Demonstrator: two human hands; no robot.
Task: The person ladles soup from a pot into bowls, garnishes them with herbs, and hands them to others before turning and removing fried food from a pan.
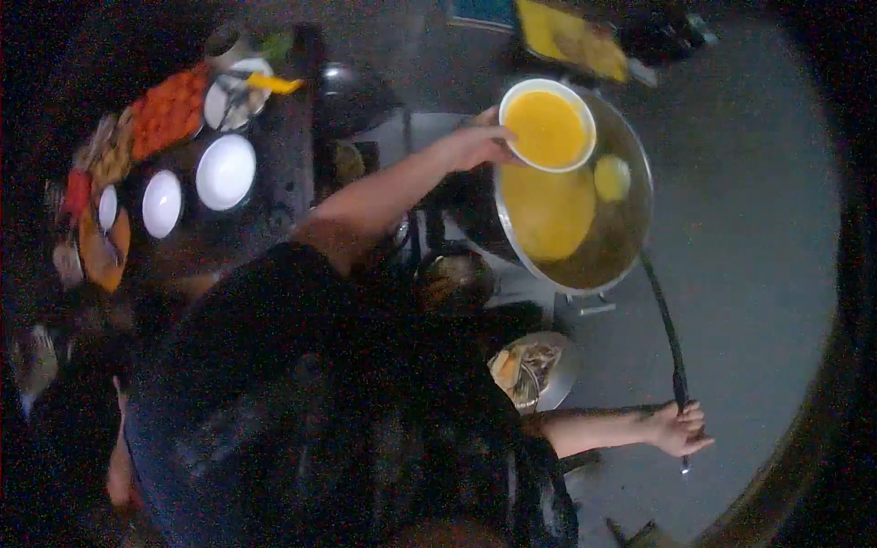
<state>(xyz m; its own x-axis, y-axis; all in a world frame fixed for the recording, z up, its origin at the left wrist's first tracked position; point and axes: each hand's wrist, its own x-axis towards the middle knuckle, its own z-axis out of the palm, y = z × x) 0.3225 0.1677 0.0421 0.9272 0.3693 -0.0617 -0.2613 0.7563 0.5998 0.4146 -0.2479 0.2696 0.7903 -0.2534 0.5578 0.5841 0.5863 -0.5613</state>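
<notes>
A: Near first, what's the right hand [678, 429] doing?
B: Gripping the end of a long dark handle [667, 333], fingers clenched round it. The handle is running up to the wok [630, 137].
A: And next to the body?
B: A small metal bowl [534, 370] with scraps is sitting below the wok.
A: Left hand [475, 146]?
B: Arm is reaching out, the hand is grasping a white bowl [548, 128] by its rim. The bowl is holding yellow liquid and hanging tilted over the wok.
A: What's in the wok?
B: A yellow pool [546, 212] is lying in oil, and a smaller yellow blob [612, 177] beside it.
A: Farther off?
B: On the dark counter [283, 155], empty white bowls [225, 172] are sitting near a tray of red stuff [169, 110]. Too blurry to tell more.
</notes>
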